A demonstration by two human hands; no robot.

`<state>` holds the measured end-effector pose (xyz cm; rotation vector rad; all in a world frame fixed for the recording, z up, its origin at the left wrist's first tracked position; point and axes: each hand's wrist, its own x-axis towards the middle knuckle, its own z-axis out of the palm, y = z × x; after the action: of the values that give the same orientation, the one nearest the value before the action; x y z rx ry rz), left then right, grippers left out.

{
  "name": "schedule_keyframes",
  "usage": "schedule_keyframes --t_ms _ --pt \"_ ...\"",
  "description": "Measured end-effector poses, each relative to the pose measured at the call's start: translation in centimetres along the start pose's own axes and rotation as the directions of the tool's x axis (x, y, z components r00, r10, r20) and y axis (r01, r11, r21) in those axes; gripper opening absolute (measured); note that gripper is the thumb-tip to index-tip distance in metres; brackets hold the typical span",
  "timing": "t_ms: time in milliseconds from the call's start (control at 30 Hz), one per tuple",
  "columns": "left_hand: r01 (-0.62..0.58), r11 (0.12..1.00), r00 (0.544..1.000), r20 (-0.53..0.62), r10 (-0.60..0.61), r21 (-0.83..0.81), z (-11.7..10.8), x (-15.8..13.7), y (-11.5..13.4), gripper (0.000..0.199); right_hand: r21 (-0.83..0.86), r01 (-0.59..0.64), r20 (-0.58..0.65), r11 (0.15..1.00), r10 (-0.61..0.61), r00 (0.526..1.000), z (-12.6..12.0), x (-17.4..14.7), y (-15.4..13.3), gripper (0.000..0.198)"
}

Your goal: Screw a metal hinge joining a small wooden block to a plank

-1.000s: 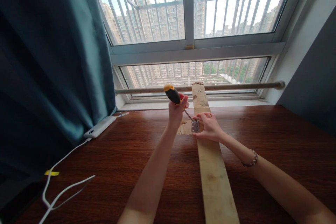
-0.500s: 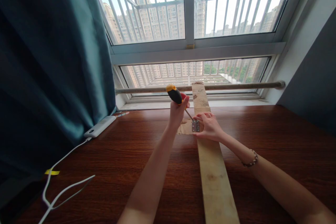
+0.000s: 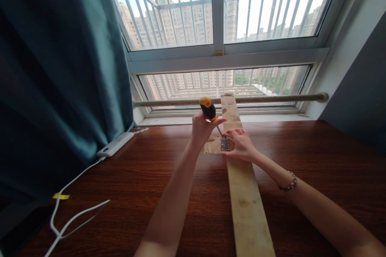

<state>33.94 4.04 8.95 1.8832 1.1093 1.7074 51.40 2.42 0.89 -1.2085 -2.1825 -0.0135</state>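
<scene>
A screwdriver (image 3: 208, 108) with a black and yellow handle is gripped in my left hand (image 3: 201, 131). Its shaft slants down to the right, and the tip meets the upper part of a small metal hinge (image 3: 224, 143). My right hand (image 3: 243, 146) pinches that hinge from the right, with fingertips at its far edge and the thumb at its near edge. Under the hinge lie a long wooden plank (image 3: 249, 204) and a short wooden piece (image 3: 212, 145) butting against its left side. Any screw at the tip is too small to make out.
The plank rests on a dark red-brown wooden surface (image 3: 144, 172) before a barred window, its far end by a horizontal rail (image 3: 277, 98). A white power strip-like device (image 3: 116, 144) with a white cable (image 3: 78, 174) lies left, beside a blue-green curtain (image 3: 75, 68).
The screwdriver handle has swung right and stands more upright. My left hand has turned with it, its thumb now stretched out to the right. My right hand and the hinge stay put.
</scene>
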Motion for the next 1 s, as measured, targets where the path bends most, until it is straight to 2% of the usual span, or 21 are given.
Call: schedule_keyframes --t_ms 167,433,800,900,1000 --pt "-0.013 0.999 0.998 0.064 0.011 0.038 0.18 -0.01 -0.07 0.027 0.006 0.015 -0.007 1.000 -0.014 1.000 0.02 -0.03 0.04 0.066" --pt "0.005 1.000 0.999 0.054 -0.007 0.024 -0.57 0.11 0.58 0.030 0.012 0.015 0.004 1.000 -0.015 1.000 -0.07 -0.08 -0.06 0.065" --pt "-0.015 1.000 0.998 0.065 0.017 -0.023 0.18 -0.04 0.41 0.029 -0.011 0.009 0.013 1.000 -0.009 1.000 0.06 -0.03 0.05 0.067" --pt "0.003 0.997 0.998 0.058 0.001 -0.073 0.18 -0.05 0.46 0.028 -0.014 0.005 0.018 1.000 -0.005 1.000 0.16 -0.01 0.13 0.068" --pt "0.038 0.975 0.999 0.028 -0.033 -0.217 0.29 -0.07 0.55 0.035 -0.013 -0.001 0.022 1.000 0.001 1.000 0.18 -0.03 0.14 0.069"
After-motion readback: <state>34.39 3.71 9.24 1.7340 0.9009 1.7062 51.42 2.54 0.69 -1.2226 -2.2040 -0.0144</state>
